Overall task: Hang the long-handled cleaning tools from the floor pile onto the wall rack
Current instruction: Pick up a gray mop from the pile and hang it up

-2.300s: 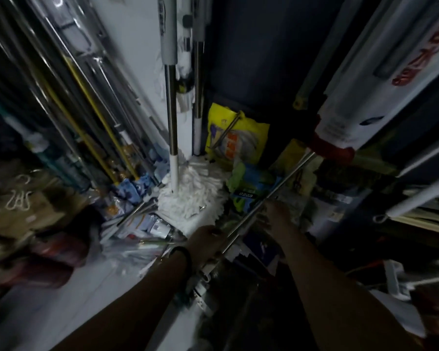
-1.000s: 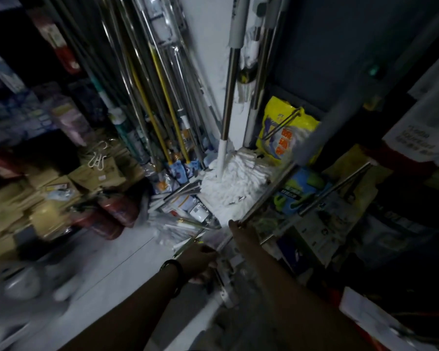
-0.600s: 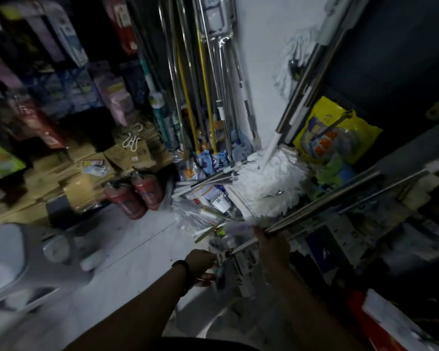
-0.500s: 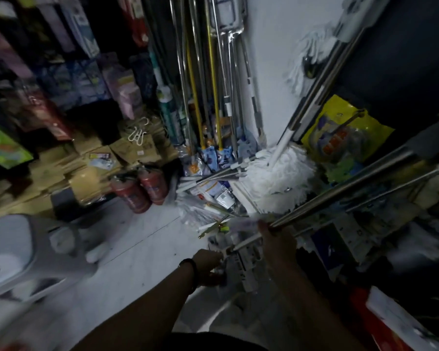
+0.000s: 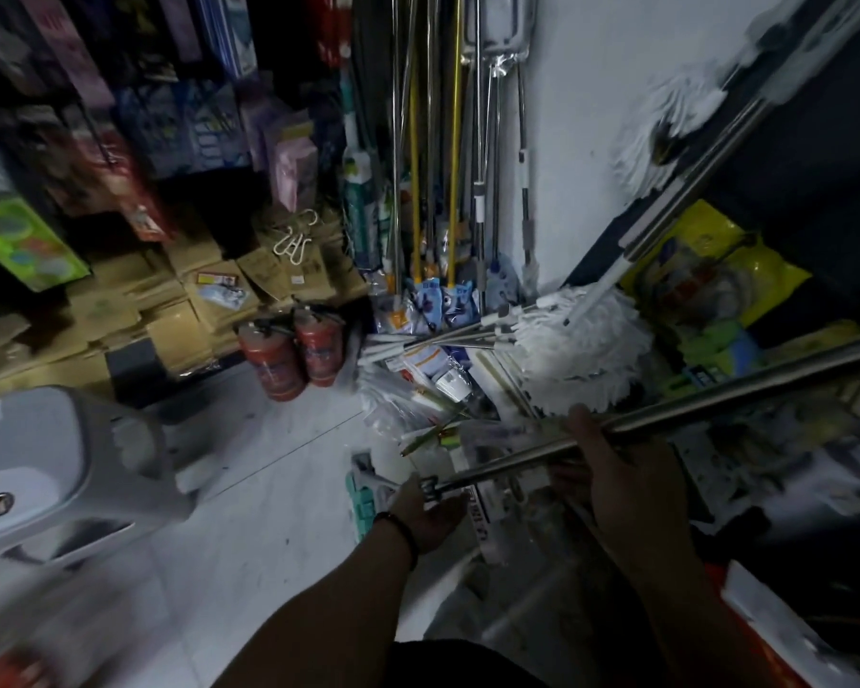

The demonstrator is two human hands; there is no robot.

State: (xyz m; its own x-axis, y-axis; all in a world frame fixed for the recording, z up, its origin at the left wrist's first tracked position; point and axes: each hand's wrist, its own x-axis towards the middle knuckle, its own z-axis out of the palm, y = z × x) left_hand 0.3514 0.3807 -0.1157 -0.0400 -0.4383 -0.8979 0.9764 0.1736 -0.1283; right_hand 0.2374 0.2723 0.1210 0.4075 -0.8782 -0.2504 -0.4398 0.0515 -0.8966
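Observation:
In the dim head view my right hand [image 5: 611, 469] grips a long steel handle [image 5: 736, 397] that runs up to the right edge. Its lower end reaches my left hand [image 5: 428, 504], which holds the joint by a teal-and-white flat mop head [image 5: 366, 489], thumb over it and fingers under. A second pole seems to lie alongside in the right hand. A floor pile [image 5: 438, 384] of packaged tools lies beyond my hands. A white string mop [image 5: 582, 360] leans in the corner. Several long-handled tools [image 5: 448, 141] hang upright against the wall; their rack is out of frame.
Two red fire extinguishers [image 5: 291, 355] stand left of the pile, beside stacked cardboard boxes [image 5: 194, 300]. A grey plastic stool [image 5: 55, 469] is at the lower left. Yellow packages [image 5: 706, 275] and clutter fill the right side. Bare floor [image 5: 269, 489] lies between stool and pile.
My view has swung left and down. The steel handle has tilted lower, toward level. My left hand has slid down to the mop-head joint, while my right hand keeps its grip.

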